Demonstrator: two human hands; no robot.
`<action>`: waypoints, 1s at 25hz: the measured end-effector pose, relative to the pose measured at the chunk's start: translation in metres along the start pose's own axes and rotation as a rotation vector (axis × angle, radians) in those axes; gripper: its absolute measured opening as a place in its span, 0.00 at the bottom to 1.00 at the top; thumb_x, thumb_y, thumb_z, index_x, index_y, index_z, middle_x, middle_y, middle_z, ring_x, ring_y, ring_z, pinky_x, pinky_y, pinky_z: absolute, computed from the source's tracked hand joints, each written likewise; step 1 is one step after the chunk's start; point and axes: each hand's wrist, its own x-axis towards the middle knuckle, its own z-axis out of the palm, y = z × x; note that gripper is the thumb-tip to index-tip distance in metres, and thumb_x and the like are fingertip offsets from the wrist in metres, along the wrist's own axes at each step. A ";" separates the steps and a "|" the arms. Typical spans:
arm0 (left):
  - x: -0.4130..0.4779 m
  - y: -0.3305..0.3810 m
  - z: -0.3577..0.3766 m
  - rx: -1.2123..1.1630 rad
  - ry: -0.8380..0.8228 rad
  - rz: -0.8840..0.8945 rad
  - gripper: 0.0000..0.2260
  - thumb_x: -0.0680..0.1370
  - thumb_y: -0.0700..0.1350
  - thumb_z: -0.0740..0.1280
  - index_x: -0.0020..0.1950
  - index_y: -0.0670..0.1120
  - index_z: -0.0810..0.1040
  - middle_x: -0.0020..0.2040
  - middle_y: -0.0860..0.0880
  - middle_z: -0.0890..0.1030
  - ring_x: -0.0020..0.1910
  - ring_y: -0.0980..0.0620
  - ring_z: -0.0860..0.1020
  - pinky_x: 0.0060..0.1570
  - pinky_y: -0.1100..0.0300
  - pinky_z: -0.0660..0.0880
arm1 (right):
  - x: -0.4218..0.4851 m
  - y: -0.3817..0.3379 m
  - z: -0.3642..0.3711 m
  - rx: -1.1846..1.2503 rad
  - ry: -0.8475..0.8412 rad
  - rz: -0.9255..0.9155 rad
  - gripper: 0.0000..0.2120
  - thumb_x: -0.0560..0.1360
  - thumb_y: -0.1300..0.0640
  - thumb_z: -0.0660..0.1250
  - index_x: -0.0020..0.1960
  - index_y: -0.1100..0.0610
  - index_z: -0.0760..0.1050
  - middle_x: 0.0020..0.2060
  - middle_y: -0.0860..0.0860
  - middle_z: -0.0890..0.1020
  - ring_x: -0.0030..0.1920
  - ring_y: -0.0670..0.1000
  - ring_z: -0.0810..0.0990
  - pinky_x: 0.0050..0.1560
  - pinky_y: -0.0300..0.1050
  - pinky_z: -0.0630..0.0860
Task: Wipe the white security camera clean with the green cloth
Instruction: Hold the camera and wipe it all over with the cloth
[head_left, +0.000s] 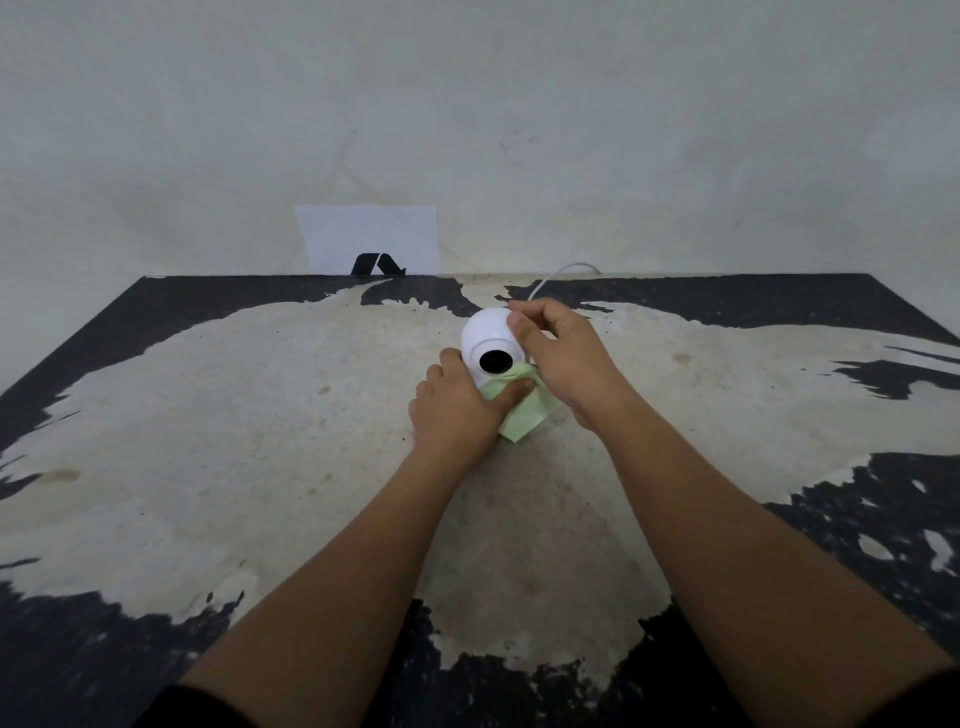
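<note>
A worn table (234, 415), its dark coating flaked away to a pale patch across the middle, stands against a plain wall (467, 104). A white sheet of paper (369, 234) with a black mark leans against that wall at the table's far edge.

Near the far middle of the table sits the white security camera (485, 338), a round body with its dark lens (493, 361) facing the person. A thin white cable (558, 273) runs from behind it toward the wall.

The right hand (563, 358) is curled over the camera's top and right side, thumb on the upper shell, steadying it. The left hand (457, 402) is closed on the green cloth (524, 415), pressing it against the lower front of the camera just below the lens; a loose corner of the cloth trails down onto the table between the two hands.

The wiping step looks to be under way, with the cloth working the base or lower front. How much of the shell is already clean cannot be told from this view. The next move probably calls for carrying the cloth up and around the shell and across the lens, while the right hand turns or shifts its hold so covered areas are reached, without tugging the cable.
</note>
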 end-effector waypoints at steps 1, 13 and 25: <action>-0.001 -0.001 -0.003 -0.044 -0.029 0.013 0.33 0.64 0.67 0.67 0.58 0.47 0.64 0.50 0.47 0.77 0.50 0.42 0.77 0.42 0.52 0.71 | 0.000 0.000 0.000 -0.005 -0.003 0.005 0.09 0.76 0.49 0.65 0.55 0.48 0.78 0.51 0.39 0.79 0.54 0.40 0.77 0.59 0.47 0.73; -0.037 -0.027 -0.066 -0.363 -0.213 0.153 0.07 0.76 0.47 0.65 0.39 0.49 0.79 0.34 0.50 0.79 0.31 0.56 0.74 0.31 0.64 0.69 | -0.044 -0.019 -0.022 -0.342 -0.213 -0.137 0.33 0.62 0.37 0.72 0.65 0.43 0.70 0.59 0.42 0.74 0.53 0.39 0.73 0.48 0.33 0.67; 0.003 -0.010 -0.077 -0.702 -0.226 0.041 0.11 0.77 0.52 0.64 0.59 0.56 0.74 0.54 0.54 0.77 0.52 0.54 0.76 0.50 0.58 0.74 | -0.039 0.015 -0.012 -0.647 -0.120 -0.077 0.12 0.73 0.51 0.68 0.34 0.53 0.70 0.33 0.50 0.73 0.37 0.53 0.73 0.36 0.47 0.64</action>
